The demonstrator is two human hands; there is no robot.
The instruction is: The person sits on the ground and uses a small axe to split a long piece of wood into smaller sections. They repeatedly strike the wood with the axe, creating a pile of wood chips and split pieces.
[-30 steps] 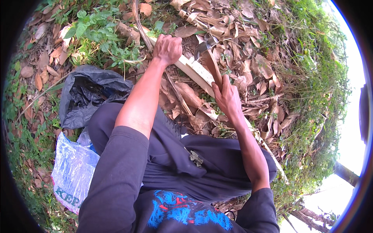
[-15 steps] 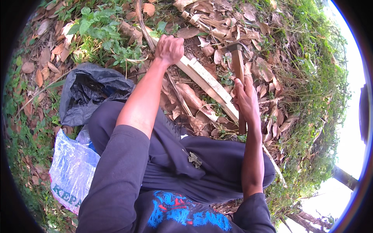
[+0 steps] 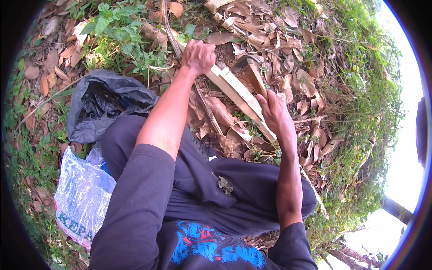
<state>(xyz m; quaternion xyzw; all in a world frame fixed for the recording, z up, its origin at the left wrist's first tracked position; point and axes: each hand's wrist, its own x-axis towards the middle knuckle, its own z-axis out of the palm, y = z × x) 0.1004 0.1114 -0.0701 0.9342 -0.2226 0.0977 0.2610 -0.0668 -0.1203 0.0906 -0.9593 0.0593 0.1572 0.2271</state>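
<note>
My left hand [image 3: 198, 57] is closed around the upper end of a pale wooden batten [image 3: 243, 101], which slants down to the right over dry leaves. Long splits or strips run along the batten's face. In my right hand [image 3: 277, 118] is a hammer [image 3: 256, 78] with a wooden handle, gripped partway along it. The dark metal head [image 3: 245, 60] tilts leftward, close beside the batten's upper half; whether it touches the wood I cannot tell. My right hand hides the lower handle.
An open black plastic bag [image 3: 81, 110] lies left of my knee, above a clear-and-white printed plastic sack [image 3: 85, 191]. A thin brown branch [image 3: 167, 27] passes behind the batten. Leafy green plants [image 3: 110, 24] grow at the upper left, and grass [image 3: 360, 90] covers the slope at right.
My right hand has swung the hammer left toward the batten, and its head has tipped over to the left. My left hand keeps its grip on the wood.
</note>
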